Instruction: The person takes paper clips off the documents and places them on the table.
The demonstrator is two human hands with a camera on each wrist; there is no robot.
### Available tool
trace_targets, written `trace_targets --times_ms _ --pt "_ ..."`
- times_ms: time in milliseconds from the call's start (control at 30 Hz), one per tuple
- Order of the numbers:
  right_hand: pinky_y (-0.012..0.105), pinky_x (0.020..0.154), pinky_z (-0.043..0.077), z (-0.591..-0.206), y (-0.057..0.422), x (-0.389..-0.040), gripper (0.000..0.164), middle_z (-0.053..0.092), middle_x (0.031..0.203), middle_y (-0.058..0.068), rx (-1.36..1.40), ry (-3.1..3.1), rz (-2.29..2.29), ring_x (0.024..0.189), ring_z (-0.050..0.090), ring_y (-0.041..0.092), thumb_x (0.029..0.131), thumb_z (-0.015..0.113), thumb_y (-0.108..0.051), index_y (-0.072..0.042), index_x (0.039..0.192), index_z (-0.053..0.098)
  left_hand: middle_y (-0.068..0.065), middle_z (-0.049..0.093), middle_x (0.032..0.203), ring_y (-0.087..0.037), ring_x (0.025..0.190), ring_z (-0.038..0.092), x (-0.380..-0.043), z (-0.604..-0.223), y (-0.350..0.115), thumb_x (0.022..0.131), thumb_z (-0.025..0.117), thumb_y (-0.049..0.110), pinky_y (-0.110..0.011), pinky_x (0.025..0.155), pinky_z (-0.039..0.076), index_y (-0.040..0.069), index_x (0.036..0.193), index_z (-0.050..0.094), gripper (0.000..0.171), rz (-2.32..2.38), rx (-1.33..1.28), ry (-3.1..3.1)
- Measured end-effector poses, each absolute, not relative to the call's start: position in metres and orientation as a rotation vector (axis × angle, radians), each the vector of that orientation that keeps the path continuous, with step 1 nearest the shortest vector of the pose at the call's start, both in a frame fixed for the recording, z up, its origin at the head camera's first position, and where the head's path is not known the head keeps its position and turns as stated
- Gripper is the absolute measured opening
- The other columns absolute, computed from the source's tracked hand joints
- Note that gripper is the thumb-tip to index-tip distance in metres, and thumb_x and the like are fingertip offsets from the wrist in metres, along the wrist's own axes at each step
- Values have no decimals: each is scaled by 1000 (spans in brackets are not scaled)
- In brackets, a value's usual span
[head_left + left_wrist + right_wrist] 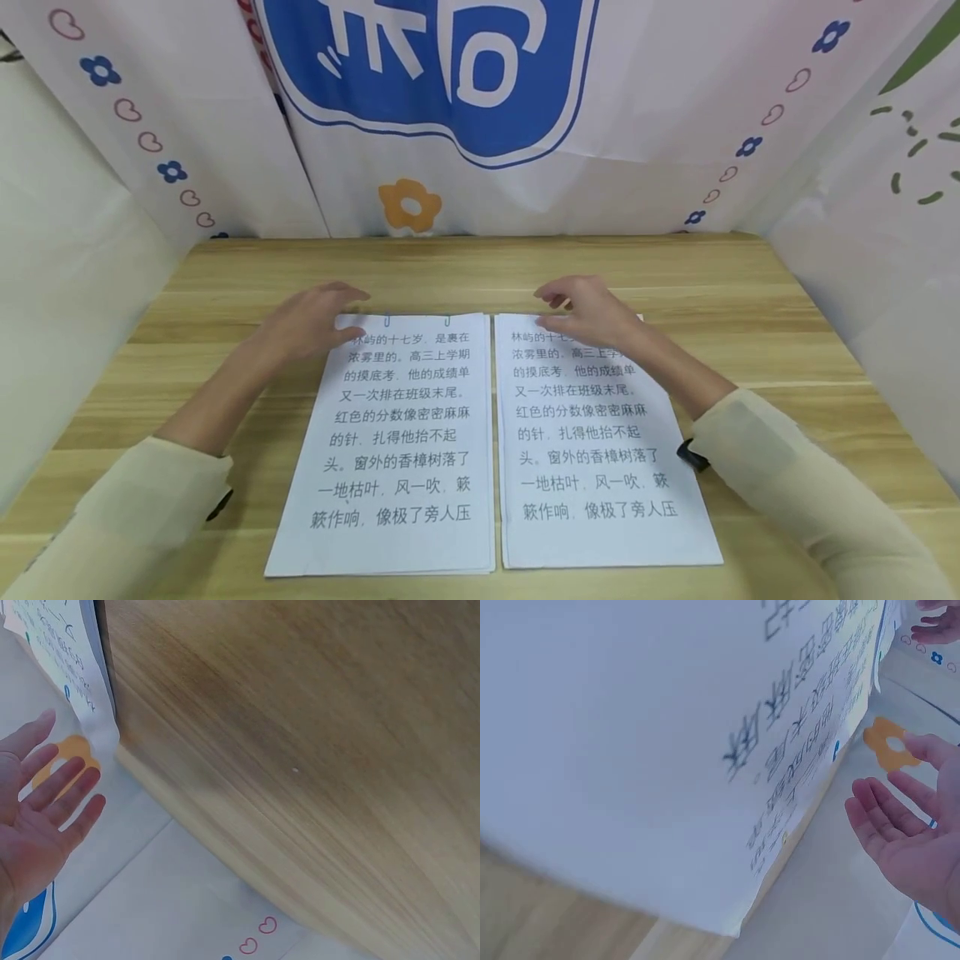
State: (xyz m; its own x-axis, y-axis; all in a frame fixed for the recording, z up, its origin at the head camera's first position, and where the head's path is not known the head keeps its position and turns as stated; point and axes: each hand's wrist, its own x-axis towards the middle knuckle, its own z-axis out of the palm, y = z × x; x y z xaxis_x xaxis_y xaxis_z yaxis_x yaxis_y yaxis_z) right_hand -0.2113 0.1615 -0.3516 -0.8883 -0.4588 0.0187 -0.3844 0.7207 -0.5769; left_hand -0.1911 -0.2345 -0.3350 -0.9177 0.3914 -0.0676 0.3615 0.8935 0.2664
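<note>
Two stacks of printed paper lie side by side on the wooden table, a narrow gap between them. My left hand (311, 323) hovers at the top left corner of the left stack (405, 546), fingers spread and holding nothing. Blue paper clips (387, 320) sit on that stack's top edge. Over the top edge of the right stack (611, 542) is my right hand (592, 312), fingers loosely bent and nothing in them; it hides part of the first line. The right wrist view shows a blue paper clip (836, 751) and a yellow paper clip (784, 838) along the paper's edge.
The wooden table (480, 267) meets a white printed cloth (637, 183) hanging at the back, with a blue emblem and an orange flower. White sheets (885, 275) close off both sides. Dark bands (692, 456) show at the cuffs of the light sleeves.
</note>
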Motion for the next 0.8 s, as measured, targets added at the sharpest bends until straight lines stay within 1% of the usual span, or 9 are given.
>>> trace_targets --times_ms 167,433,600,800 --pt "45 102 52 -351 148 -215 44 69 127 18 -728 2763 -888 115 64 31 93 77 -15 3 132 66 -28 49 150 -49 139 44 -192 -336 -233 95 75 14 -64 113 37 -3 143 56 55 389 580 2911" --pt "42 102 52 -352 130 -221 43 70 128 17 -796 2721 -878 115 65 29 93 78 -14 2 131 67 -29 54 145 -49 136 49 -194 -339 -237 93 76 11 -62 111 40 -6 140 58 53 409 621 2918" --pt "41 100 53 -354 120 -226 41 71 125 16 -827 2712 -872 113 66 28 92 78 -13 2 130 68 -30 54 145 -49 136 49 -195 -340 -238 93 76 10 -62 111 40 -6 139 58 52 413 628 2921" --pt "39 99 53 -353 109 -228 42 70 127 15 -814 2689 -889 114 66 27 93 77 -11 1 131 67 -30 54 145 -49 135 49 -197 -340 -237 93 76 8 -61 111 40 -7 139 57 53 426 613 2907"
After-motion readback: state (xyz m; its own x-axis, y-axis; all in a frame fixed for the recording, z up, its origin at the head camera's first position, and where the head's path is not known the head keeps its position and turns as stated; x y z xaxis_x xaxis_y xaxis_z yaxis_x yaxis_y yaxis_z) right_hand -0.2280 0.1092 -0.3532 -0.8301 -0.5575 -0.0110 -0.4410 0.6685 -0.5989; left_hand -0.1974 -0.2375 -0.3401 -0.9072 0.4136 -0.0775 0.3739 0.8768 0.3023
